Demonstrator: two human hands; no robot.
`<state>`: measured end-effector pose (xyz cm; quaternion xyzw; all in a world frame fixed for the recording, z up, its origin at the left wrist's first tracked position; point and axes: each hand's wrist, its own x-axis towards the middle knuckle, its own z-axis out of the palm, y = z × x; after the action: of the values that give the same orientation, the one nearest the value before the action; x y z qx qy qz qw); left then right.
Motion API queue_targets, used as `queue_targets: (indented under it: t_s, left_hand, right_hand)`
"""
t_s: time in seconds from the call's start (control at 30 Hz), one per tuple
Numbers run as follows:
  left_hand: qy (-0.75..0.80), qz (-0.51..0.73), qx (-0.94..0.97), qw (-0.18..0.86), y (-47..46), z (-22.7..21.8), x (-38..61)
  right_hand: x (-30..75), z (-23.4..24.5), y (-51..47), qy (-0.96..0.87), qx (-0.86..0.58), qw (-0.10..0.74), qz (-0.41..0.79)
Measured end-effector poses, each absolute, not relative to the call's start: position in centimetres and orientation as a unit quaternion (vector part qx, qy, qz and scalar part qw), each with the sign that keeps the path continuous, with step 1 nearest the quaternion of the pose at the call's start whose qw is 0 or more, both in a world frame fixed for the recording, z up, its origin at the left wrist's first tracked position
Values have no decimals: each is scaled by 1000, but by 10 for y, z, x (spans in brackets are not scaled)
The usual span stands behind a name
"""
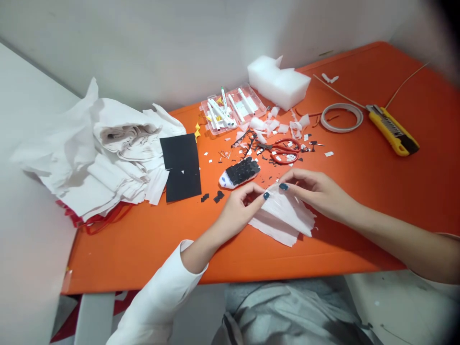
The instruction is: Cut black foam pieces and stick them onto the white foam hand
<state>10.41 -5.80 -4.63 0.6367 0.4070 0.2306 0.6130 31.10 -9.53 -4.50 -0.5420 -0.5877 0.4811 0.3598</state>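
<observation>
Between my two hands hangs a piece of thin white crepe-like paper (283, 215), folded over, with ragged lower edges. My left hand (240, 206) pinches its upper left corner between thumb and fingers. At the top edge, a little to the right, my right hand (312, 189) pinches the same paper. Just beyond my left hand lies a small white foam shape (240, 173), pointed at its left end, covered with overlapping black scale-like pieces and marked with blue near the tip. Red-handled scissors (285, 149) rest behind the paper among scraps.
A black sheet (181, 167) lies beside a heap of white paper (122, 153) at left. Behind are a clear case of markers (233, 109), a white foam block (278, 84) and foam scraps (264, 125). Right are a tape roll (341, 118) and a yellow box cutter (393, 130).
</observation>
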Motion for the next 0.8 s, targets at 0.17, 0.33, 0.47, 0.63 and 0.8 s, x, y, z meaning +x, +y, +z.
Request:
queue_targets:
  t_s: [0.17, 0.33, 0.47, 0.63, 0.8]
  left_hand:
    - [414, 230, 621, 625, -58, -44, 106]
    - [419, 228, 617, 626, -58, -41, 108]
    - [424, 219, 622, 621, -59, -43, 107]
    - [433, 202, 641, 601, -61, -46, 106]
    - [433, 193, 653, 590, -62, -47, 106]
  right_hand:
    - [309, -42, -96, -606, -537, 359, 465]
    - [310, -39, -97, -605, -530, 373, 462]
    - [309, -42, -97, -607, -535, 368, 458]
    - [309, -45, -98, -661, -535, 375, 369]
    - [308, -46, -101, -760, -499, 356, 216]
